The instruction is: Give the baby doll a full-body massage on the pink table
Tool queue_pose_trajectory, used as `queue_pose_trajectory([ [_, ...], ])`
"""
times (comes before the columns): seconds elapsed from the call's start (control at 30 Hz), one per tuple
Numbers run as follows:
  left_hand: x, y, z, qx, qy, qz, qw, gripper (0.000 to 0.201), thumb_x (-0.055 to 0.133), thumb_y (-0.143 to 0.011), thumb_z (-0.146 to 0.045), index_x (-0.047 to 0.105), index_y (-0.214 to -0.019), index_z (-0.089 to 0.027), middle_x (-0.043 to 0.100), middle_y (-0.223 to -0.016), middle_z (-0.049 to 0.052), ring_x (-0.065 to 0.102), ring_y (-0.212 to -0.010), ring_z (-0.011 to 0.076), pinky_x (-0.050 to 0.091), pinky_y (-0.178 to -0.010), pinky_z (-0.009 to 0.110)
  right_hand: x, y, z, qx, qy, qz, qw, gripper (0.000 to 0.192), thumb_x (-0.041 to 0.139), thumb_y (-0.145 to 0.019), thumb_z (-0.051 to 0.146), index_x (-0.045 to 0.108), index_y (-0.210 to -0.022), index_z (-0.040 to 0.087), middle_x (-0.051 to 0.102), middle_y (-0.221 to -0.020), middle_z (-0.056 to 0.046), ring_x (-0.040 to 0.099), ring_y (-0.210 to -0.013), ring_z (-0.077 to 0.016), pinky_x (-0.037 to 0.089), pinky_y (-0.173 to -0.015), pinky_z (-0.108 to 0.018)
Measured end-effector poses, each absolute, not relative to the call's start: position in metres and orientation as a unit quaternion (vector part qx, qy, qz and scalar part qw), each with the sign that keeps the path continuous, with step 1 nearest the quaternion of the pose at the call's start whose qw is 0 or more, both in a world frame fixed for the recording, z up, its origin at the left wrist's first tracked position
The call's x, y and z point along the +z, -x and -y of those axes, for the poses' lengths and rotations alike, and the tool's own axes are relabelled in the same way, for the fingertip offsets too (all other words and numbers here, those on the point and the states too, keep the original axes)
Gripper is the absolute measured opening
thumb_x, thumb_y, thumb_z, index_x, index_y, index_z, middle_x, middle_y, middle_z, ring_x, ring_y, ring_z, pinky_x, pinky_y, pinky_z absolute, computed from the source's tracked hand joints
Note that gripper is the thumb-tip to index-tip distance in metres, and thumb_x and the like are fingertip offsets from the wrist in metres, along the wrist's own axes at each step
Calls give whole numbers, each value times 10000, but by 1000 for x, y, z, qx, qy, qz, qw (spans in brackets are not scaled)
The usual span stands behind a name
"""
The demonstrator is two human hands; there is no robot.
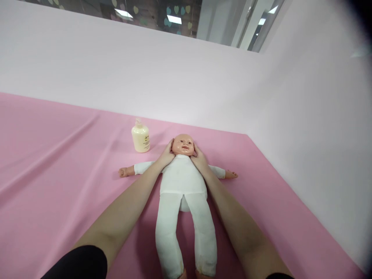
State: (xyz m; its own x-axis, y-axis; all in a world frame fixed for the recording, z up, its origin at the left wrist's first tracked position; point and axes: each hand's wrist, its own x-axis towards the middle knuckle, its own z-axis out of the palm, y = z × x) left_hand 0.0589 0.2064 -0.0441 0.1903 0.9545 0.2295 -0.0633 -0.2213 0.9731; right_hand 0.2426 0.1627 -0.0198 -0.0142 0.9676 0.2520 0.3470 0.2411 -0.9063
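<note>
Pink sheet, left hand, right hand cupping doll's head

Baby doll in white bodysuit, lying face-up on pink sheet, arms outspread, legs straight, feet seemingly bare
</note>
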Motion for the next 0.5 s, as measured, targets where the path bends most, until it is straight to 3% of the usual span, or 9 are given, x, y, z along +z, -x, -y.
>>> queue_pose_trajectory([
  [0.2,-53,-60,-217,536,-578,-368,494,873,442,-602,6,254,-1434,-180,294,-1486,30,242,-1380,180,170,-1164,327,-19,-243,-163,311,542,630,461,700,544,-744,168,343,-1410,245,595,-1233,-18,579,-1056,-236,392,-1003,-434],
  [0.4,-46,-66,-217,539,-529,-393,524,893,419,-570,-28,258,-1435,-181,379,-1442,15,312,-1350,216,274,-1130,348,-18,-243,-162,304,534,633,470,655,504,-765,184,361,-1401,247,570,-1264,-8,497,-1186,-231,330,-1065,-424],
  [0.5,-41,-64,-210,526,-528,-388,541,913,428,-566,-54,228,-1445,-204,336,-1466,11,329,-1340,237,317,-1106,374,-19,-243,-162,313,532,635,464,698,507,-748,171,327,-1418,244,568,-1265,-8,510,-1169,-226,338,-1063,-420],
])
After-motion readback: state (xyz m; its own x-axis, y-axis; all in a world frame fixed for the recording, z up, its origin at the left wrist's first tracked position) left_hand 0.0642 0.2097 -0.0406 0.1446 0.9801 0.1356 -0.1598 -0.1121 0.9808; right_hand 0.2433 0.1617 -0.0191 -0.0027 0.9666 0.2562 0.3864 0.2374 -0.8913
